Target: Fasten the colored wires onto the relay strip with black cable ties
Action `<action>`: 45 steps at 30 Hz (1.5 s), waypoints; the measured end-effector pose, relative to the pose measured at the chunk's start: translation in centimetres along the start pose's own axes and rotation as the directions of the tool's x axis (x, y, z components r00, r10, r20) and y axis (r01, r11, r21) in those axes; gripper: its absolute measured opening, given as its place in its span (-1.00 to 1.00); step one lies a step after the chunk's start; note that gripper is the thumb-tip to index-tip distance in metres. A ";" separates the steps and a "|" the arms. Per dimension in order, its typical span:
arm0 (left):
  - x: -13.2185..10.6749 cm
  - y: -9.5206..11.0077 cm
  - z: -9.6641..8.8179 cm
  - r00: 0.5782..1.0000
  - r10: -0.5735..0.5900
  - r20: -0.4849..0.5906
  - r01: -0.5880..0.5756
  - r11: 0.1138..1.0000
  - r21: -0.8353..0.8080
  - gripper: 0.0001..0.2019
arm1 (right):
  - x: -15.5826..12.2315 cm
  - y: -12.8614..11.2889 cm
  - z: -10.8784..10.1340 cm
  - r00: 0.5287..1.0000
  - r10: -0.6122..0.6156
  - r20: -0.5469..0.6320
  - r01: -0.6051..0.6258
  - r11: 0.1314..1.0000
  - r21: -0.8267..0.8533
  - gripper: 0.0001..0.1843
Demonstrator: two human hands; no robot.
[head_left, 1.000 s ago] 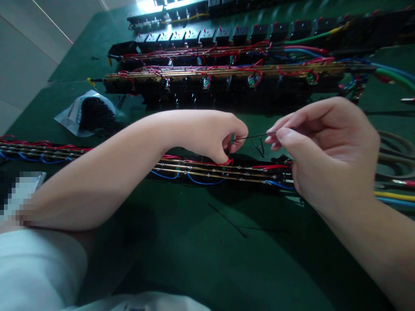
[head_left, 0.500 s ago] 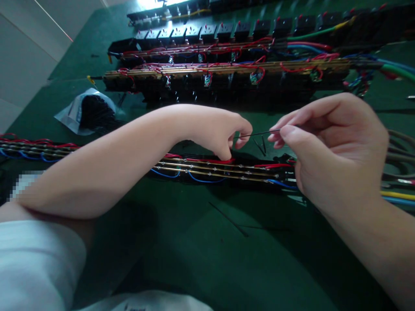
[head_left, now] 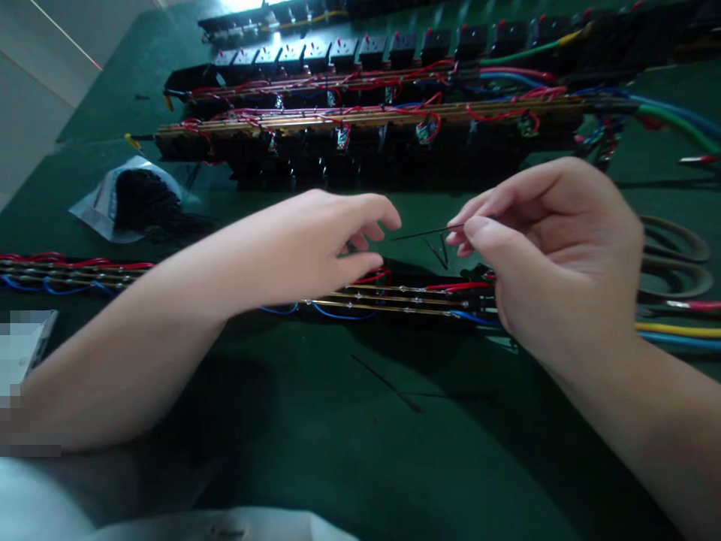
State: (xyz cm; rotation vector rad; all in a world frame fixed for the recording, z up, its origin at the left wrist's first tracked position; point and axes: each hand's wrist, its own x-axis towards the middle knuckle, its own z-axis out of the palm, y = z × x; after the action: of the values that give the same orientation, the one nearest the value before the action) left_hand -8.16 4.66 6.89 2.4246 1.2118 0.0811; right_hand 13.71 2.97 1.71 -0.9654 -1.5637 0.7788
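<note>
Between the thumb and fingers of my right hand a thin black cable tie is pinched, its free end pointing left. My left hand hovers over a long strip of brass bars with red and blue wires, thumb and fingers apart and nothing visible between them. The tie's tip lies just beyond those fingertips. My left hand and forearm cover part of the strip. Short black pieces lie on the table behind the strip, between my hands.
Loose cable ties lie on the green table nearer me. At the left is a clear plastic bag of black ties. Wired bar assemblies and a row of socket modules stretch across the back. Looped cables sit at the right.
My left hand has let go of the tie's end and moved left, its fingers spreading. My right hand still pinches the tie. The whole view has shifted slightly.
</note>
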 end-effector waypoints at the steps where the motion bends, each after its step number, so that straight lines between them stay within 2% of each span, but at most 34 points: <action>1: -0.9 0.4 0.8 0.998 -0.003 -0.067 0.004 1.000 0.010 -0.43 | 0.0 0.0 0.0 1.000 0.002 0.002 -0.002 1.000 -0.001 -0.80; 3: -2.4 1.1 2.7 0.990 0.036 -0.137 -0.027 0.997 0.067 -0.14 | 0.0 0.0 -0.1 1.000 0.007 0.004 -0.007 1.000 -0.002 -0.80; 5: -3.1 1.3 4.5 0.988 0.063 -0.144 -0.044 0.991 0.127 -0.01 | 0.0 0.0 -0.1 1.000 0.011 0.005 -0.011 1.000 0.002 -0.80; 7: -3.1 1.1 5.7 0.986 0.067 -0.154 -0.039 0.983 0.179 -0.03 | 0.0 0.1 -0.2 1.000 0.017 0.002 -0.017 1.000 0.011 -0.80; 9: -2.9 0.7 6.1 0.983 0.073 -0.169 -0.036 0.977 0.209 -0.14 | -0.1 0.1 -0.3 1.000 0.020 0.000 -0.020 1.000 0.016 -0.81; 12: -2.6 0.2 6.1 0.976 0.106 -0.190 -0.060 0.970 0.235 -0.28 | 0.0 0.0 -0.3 0.999 0.036 0.003 -0.036 0.999 0.018 -0.82; 19: -2.5 -0.1 6.3 0.959 0.204 -0.197 -0.147 0.952 0.267 -0.41 | 0.1 -0.1 -0.2 1.000 0.019 -0.002 -0.019 1.000 -0.009 -0.80; 25: -2.2 -0.3 6.2 0.953 0.226 -0.202 -0.171 0.951 0.256 -0.56 | 0.1 0.0 -0.2 1.000 0.011 -0.001 -0.011 1.000 -0.010 -0.81; 29: -2.3 -0.2 6.1 0.956 0.225 -0.189 -0.174 0.952 0.253 -0.55 | 0.1 -0.1 -0.3 1.000 0.020 0.013 -0.020 1.000 -0.022 -0.82; 35: -2.3 -0.2 5.9 0.970 0.198 -0.142 -0.160 0.957 0.242 -0.38 | 0.1 -0.1 -0.2 1.000 0.013 0.014 -0.012 0.999 -0.030 -0.81; 45: -2.1 -0.2 5.6 0.986 0.122 -0.114 -0.106 0.985 0.138 -0.49 | 0.1 0.2 -0.3 1.000 -0.003 0.008 0.004 0.996 -0.084 -0.85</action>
State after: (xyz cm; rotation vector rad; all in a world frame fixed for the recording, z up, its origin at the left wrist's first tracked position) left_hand -8.28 1.14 2.00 2.6377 1.1615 0.1924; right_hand 14.03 3.11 1.65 -1.0217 -1.6151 0.7196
